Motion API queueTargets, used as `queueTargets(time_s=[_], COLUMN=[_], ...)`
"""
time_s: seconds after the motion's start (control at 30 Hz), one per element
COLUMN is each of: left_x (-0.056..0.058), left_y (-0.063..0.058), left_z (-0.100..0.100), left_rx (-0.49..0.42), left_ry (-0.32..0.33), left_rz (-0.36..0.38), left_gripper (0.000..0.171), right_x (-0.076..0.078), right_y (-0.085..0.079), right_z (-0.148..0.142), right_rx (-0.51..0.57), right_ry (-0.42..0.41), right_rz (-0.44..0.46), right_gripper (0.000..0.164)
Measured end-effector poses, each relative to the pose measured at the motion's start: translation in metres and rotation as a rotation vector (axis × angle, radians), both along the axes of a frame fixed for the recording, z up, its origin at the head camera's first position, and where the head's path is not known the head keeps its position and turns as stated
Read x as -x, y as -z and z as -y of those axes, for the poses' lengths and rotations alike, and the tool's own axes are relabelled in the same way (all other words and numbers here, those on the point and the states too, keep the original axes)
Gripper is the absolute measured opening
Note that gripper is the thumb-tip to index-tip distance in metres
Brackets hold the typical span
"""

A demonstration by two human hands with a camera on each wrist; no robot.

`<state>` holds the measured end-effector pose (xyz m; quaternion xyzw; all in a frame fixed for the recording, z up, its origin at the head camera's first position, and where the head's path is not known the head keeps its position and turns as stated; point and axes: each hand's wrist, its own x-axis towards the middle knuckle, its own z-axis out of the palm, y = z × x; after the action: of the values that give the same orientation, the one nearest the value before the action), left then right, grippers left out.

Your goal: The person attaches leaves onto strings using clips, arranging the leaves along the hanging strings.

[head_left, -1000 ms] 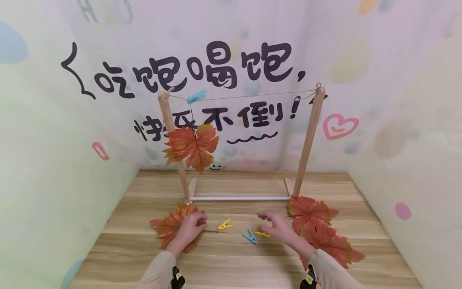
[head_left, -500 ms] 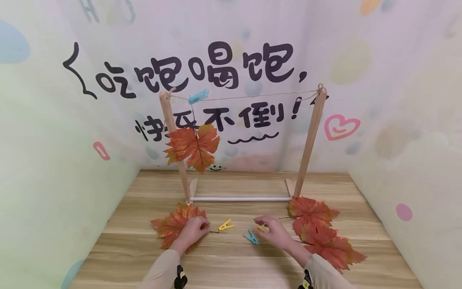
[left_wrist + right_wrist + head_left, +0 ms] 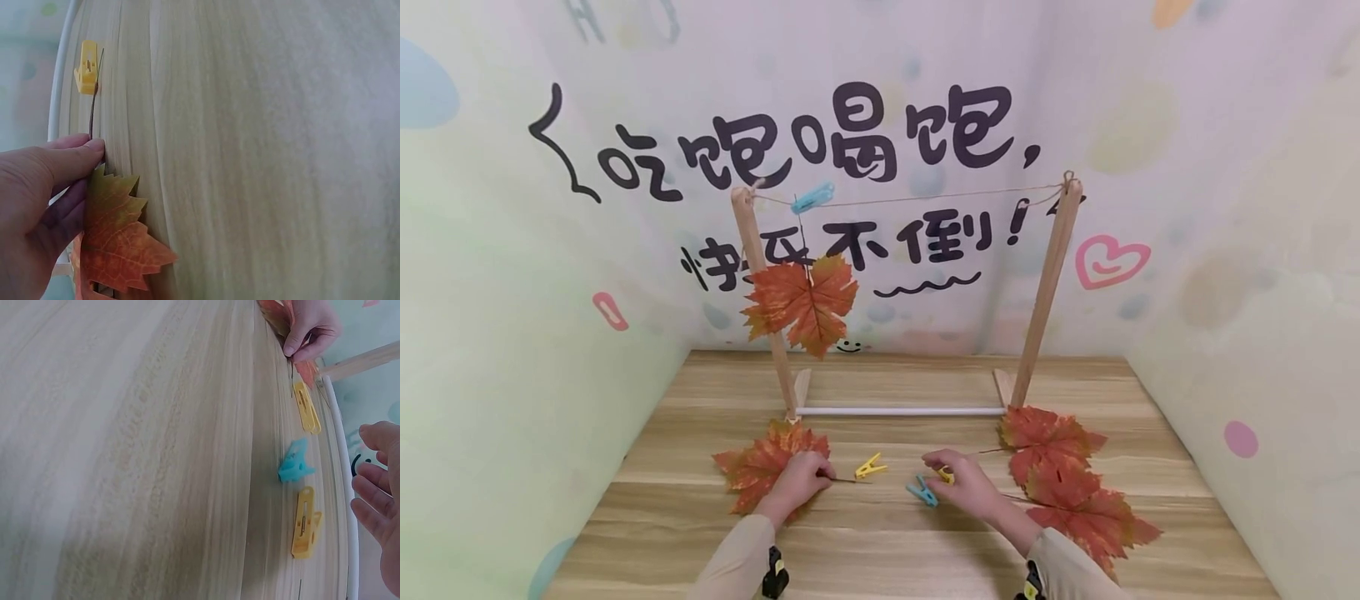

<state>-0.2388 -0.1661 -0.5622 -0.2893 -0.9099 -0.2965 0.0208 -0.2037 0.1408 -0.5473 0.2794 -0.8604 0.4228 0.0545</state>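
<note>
My left hand (image 3: 801,482) pinches the dark stem (image 3: 92,119) of an orange-red artificial maple leaf (image 3: 758,468) between thumb and fingers. The leaf lies on the table, partly hidden under the hand. Just past the stem's tip rests a yellow clothespin (image 3: 870,467). My right hand (image 3: 970,483) hovers with fingers spread and loosely bent, holding nothing. Below and beside it lie a blue clothespin (image 3: 922,492) and a second yellow clothespin (image 3: 304,525), which the right fingers partly cover in the head view.
Behind stands a wooden frame (image 3: 1043,292) with a twine line (image 3: 917,200) and a white bottom rod (image 3: 898,412). A blue clothespin (image 3: 812,198) holds a maple leaf (image 3: 808,308) on the line. Two more leaves, one farther back (image 3: 1051,442) and one nearer (image 3: 1097,512), lie at right.
My right hand has shifted slightly left, toward the blue clothespin and over the second yellow one. The left hand has moved slightly right along the stem.
</note>
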Motion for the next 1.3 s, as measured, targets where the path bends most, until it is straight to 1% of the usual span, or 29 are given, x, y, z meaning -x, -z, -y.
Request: queueTargets(time_s=[0.13,0.23,0.33,0.4,0.47,0.53,0.63,0.77,0.83,0.97,1.17,1.3], left_x=[0.001,0.0,-0.001,-0.002,-0.004,-0.005,-0.006,-0.007,-0.007,-0.006,-0.004,-0.005], left_y=[-0.002,-0.005,-0.01,-0.015,-0.02,-0.027,-0.036,-0.045,-0.049,-0.057,-0.07,-0.078], left_z=[0.001,0.003,0.003,0.003,0.003,0.003,0.005,0.007,0.007,0.007,0.007,0.008], left_rx=[0.004,0.006,0.012,0.016,0.012,0.006,-0.02,-0.054,-0.062,-0.097,-0.133,-0.14], left_ry=[0.027,0.037,0.03,0.019,0.01,0.006,0.013,0.017,0.003,-0.005,-0.068,-0.107], left_rz=[-0.003,0.003,0.036,0.074,0.11,0.124,0.114,0.081,0.077,0.049,0.058,0.073], left_gripper=[0.007,0.006,0.006,0.006,0.006,0.005,0.005,0.006,0.006,0.006,0.007,0.007], right_x=[0.001,0.0,-0.002,-0.004,-0.005,-0.006,-0.006,-0.005,-0.004,-0.001,0.005,0.009], right_y=[0.005,0.006,0.005,0.004,0.004,0.004,0.005,0.008,0.009,0.013,0.02,0.02], right_z=[0.002,0.004,0.006,0.008,0.009,0.009,0.009,0.01,0.01,0.013,0.022,0.034], right_rx=[0.012,0.008,-0.012,-0.031,-0.045,-0.053,-0.06,-0.059,-0.062,-0.073,-0.109,-0.131], right_ry=[-0.01,-0.009,0.003,0.014,0.022,0.025,0.022,0.012,0.007,-0.002,-0.003,-0.007], right_rz=[-0.023,-0.016,0.038,0.08,0.106,0.117,0.11,0.09,0.078,0.066,0.046,0.017], right_gripper=[0.029,0.03,0.034,0.037,0.04,0.04,0.041,0.041,0.041,0.043,0.044,0.043])
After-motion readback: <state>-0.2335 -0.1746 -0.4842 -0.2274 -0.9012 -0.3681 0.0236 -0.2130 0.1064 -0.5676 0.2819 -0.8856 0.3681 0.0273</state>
